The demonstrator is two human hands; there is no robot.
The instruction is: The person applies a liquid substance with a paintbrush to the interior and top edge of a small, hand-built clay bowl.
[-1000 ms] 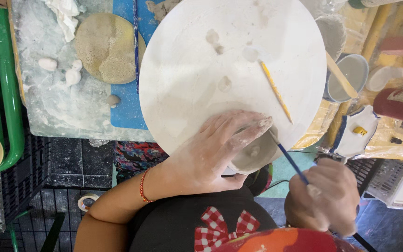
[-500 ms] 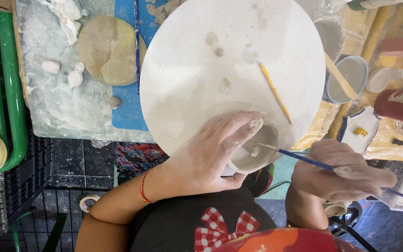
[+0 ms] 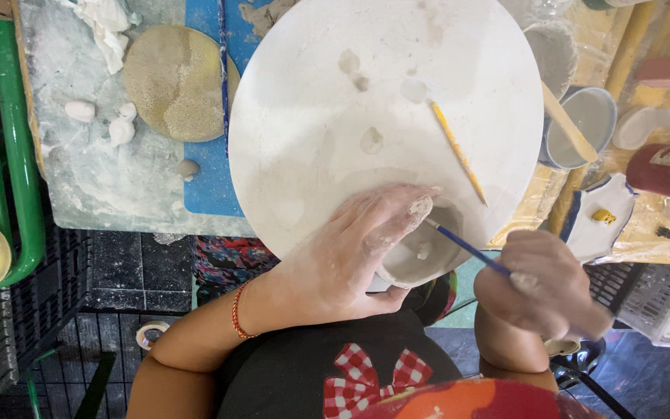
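Observation:
My left hand (image 3: 343, 252), dusted with clay, cups a small grey clay bowl (image 3: 422, 256) at the near edge of a large round white board (image 3: 327, 101). My right hand (image 3: 540, 283) grips a thin blue-handled brush (image 3: 465, 247), whose tip reaches into the bowl near my left fingertips. A yellow pencil-like tool (image 3: 459, 154) lies loose on the board just beyond the bowl.
A flat tan clay disc (image 3: 174, 81) and small white clay lumps (image 3: 118, 124) lie on a dusty slab at left. A green tray (image 3: 21, 155) stands far left. A blue-rimmed cup (image 3: 592, 128) with a wooden stick (image 3: 566, 122) sits right of the board, among other pots.
My right hand has shifted with the brush, bringing its tip into the bowl. The left hand has kept its hold on the bowl.

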